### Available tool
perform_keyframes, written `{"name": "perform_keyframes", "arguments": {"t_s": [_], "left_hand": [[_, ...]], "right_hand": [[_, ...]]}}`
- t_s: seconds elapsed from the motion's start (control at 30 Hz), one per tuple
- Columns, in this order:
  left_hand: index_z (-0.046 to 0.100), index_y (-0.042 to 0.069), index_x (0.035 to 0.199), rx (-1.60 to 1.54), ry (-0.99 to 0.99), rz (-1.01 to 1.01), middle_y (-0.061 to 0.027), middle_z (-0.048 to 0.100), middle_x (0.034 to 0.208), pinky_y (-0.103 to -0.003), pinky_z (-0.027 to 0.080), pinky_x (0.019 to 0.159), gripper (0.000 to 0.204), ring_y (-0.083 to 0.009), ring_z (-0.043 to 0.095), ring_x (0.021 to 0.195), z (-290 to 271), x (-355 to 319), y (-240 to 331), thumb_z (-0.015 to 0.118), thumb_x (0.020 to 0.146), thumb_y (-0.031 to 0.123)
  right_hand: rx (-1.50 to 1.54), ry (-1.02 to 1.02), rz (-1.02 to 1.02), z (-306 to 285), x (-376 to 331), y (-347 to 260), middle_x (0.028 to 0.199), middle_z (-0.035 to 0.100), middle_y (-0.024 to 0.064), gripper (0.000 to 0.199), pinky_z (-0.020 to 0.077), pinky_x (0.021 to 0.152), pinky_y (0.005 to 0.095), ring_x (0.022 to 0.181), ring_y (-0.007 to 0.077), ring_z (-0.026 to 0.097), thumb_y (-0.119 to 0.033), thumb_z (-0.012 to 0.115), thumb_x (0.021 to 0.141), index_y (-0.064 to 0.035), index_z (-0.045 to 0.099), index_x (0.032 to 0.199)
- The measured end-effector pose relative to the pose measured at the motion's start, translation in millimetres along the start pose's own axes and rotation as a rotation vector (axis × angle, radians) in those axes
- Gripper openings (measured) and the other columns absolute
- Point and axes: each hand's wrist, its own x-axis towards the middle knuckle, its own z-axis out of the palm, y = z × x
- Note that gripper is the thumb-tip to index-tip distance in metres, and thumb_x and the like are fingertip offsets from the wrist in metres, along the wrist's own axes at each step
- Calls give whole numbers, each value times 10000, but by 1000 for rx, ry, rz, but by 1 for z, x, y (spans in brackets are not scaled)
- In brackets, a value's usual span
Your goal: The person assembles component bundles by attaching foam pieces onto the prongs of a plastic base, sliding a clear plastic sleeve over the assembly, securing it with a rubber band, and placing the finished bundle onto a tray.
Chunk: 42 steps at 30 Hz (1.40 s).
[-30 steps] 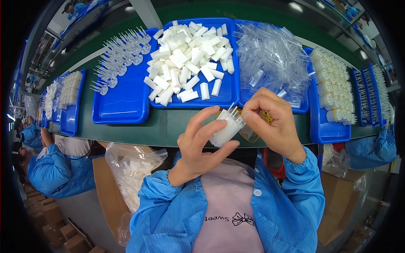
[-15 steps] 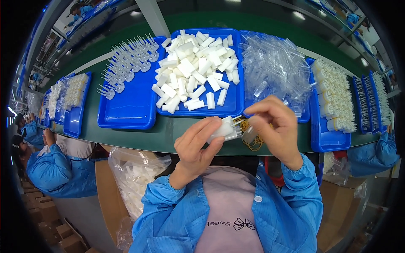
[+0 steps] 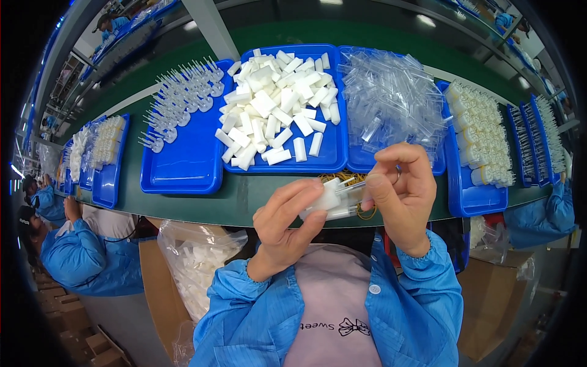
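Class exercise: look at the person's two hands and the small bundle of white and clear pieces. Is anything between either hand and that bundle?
Nothing visible is. The left hand and the right hand both grip the bundle of white and clear pieces directly, fingers on it from each side, above the near edge of the green table.

Packaging in view. A clear plastic bag (image 3: 194, 263) stands open below the table edge, to the worker's left, filled with small white pieces. It sits in a brown cardboard box (image 3: 160, 293), upright and open at the top. A second brown cardboard box (image 3: 492, 306) stands at the worker's right, with crumpled clear plastic film (image 3: 489, 231) above its rim. No labels, signs or screens can be made out.
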Motion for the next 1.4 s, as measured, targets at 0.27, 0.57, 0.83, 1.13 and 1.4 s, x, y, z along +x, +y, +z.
{"name": "perform_keyframes", "arguments": {"t_s": [0.27,0.57,0.83,1.13,1.4], "left_hand": [[675,43,1041,41,-19,27,-137,655,1026,-293,544,689,305,-244,670,852,-1,1,6,739,744,70],[677,37,1041,-2,-24,10,-140,651,1022,-293,541,683,308,-237,669,841,0,1,6,732,738,44],[684,45,1039,-13,-56,24,-138,649,1020,-284,537,666,308,-237,670,826,0,1,9,731,735,36],[690,43,1022,-22,-73,-22,-132,656,992,-284,536,665,300,-232,671,813,2,5,11,715,725,11],[680,21,1029,79,-94,24,-133,665,967,-301,542,680,342,-242,672,807,2,8,18,739,691,12]], "right_hand": [[-16,38,-74,2,-1,3,887,485,49,240,483,519,182,656,55,547,42,618,855,19,508,1068],[-151,48,-236,3,-4,6,868,495,57,186,453,510,180,637,58,539,44,636,844,12,552,1007],[13,49,-152,4,-6,2,874,497,59,162,457,516,181,648,65,547,34,635,852,13,551,989],[-88,32,-161,-1,-9,0,909,518,84,164,466,536,190,672,82,567,-6,662,846,16,572,982],[30,-21,98,-1,-4,-10,817,528,24,259,462,525,164,669,37,546,-47,659,860,-16,549,1093]]}}
